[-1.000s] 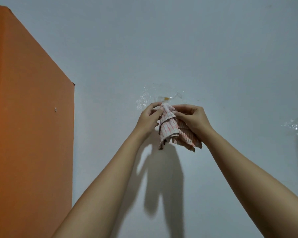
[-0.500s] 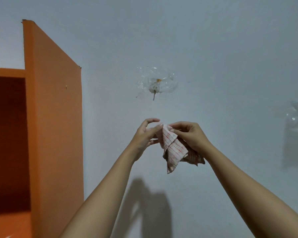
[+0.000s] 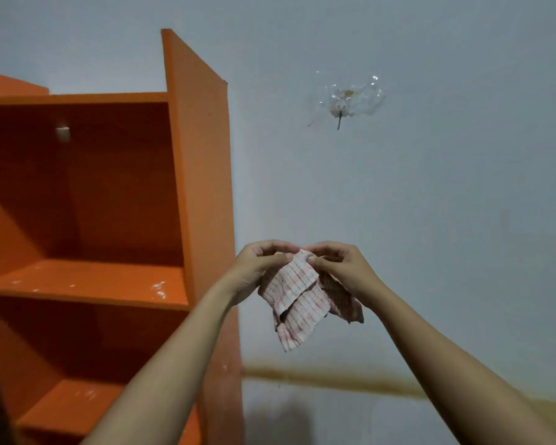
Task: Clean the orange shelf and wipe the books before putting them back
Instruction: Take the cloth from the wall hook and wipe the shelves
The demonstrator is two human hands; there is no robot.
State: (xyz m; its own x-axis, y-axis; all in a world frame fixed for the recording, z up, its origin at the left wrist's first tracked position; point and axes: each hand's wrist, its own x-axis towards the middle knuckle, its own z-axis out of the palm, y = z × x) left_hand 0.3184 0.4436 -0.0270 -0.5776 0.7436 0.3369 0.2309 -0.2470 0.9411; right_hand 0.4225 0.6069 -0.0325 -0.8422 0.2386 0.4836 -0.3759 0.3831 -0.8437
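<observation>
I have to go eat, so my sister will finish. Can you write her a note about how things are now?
Left hand and right hand: both pinch the top edge of the striped cloth, held up right of the orange shelf.
Done: the shelf compartments in view hold no books.
Left: white specks lie on the boards, so wipe them; wipe the books, which are out of view, and put them back.

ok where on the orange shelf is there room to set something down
The upper board, left of the side panel, carries only white specks; the lower board looks bare. Crowded beside that panel: left hand and right hand hold the cloth.
</observation>
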